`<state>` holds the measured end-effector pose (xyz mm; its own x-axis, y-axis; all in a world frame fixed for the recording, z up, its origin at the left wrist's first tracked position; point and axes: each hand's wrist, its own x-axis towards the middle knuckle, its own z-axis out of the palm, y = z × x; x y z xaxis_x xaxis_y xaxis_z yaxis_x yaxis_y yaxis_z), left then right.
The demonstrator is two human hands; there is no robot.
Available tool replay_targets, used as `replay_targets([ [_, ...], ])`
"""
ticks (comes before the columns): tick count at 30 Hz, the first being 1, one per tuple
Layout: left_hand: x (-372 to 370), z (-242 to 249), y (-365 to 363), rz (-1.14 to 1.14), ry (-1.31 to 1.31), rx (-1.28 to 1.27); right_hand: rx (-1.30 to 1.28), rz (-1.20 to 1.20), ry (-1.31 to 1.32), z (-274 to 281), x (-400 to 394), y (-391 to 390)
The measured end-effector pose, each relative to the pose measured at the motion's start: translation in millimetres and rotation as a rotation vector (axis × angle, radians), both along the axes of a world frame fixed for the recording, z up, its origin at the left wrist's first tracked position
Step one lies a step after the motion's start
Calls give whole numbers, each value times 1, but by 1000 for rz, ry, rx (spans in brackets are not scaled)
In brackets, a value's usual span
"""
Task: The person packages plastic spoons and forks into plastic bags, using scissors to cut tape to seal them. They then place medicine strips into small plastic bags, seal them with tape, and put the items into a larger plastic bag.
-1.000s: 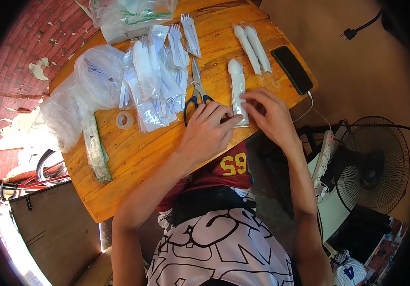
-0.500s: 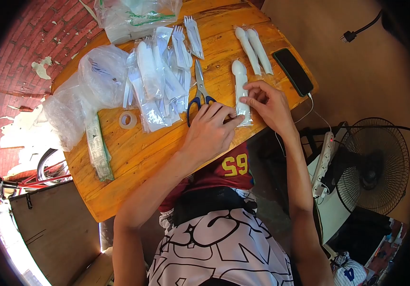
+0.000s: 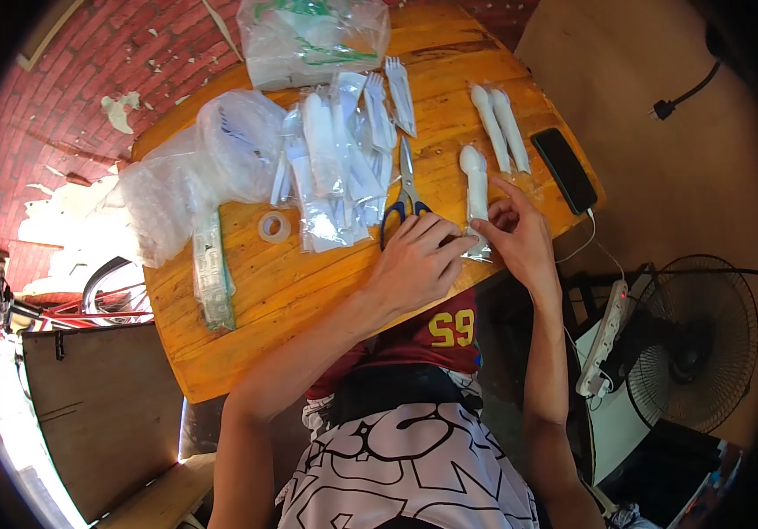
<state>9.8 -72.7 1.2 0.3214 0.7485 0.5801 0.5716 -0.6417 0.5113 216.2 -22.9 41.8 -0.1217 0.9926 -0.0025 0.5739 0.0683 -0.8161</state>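
Observation:
A clear packet of white plastic spoons lies near the table's front edge, bowls pointing away from me. My left hand is closed at the packet's near end, its fingertips on the wrapper. From the other side, the thumb of my right hand touches the lower part of the packet; its fingers are bent and apart from the thumb. Left of the packet lie scissors with dark blue handles, the blades pointing away. My left hand partly covers one handle loop.
Several wrapped forks and other cutlery form a pile left of the scissors. Two spoon packets and a phone on a cable lie right. Tape roll, plastic bags and a long packet lie left. A fan stands right.
The view has shifted, so the table appears further right and lower. My right hand has slid down along the packet toward its near end. My left hand stays at that end.

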Motion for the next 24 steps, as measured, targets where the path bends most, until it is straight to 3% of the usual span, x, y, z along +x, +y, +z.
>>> replay_targets([
  [5,-5,0,1,-16,-8,-70,-1,-6,273,2,-8,11],
  [8,-6,3,-1,5,20,-79,164,63,335,26,-33,18],
  [11,-5,-6,1,-2,27,-74,282,164,313,50,-85,29],
  [14,-6,-1,-1,-8,22,-149,227,371,495,58,-138,35],
  [18,-10,14,-3,-60,-32,-248,402,394,328,41,-140,29],
  [21,-5,-6,2,9,5,-73,541,103,136,21,-97,38],
  [24,-6,-5,2,-13,-43,-93,639,-162,-272,11,-47,45],
])
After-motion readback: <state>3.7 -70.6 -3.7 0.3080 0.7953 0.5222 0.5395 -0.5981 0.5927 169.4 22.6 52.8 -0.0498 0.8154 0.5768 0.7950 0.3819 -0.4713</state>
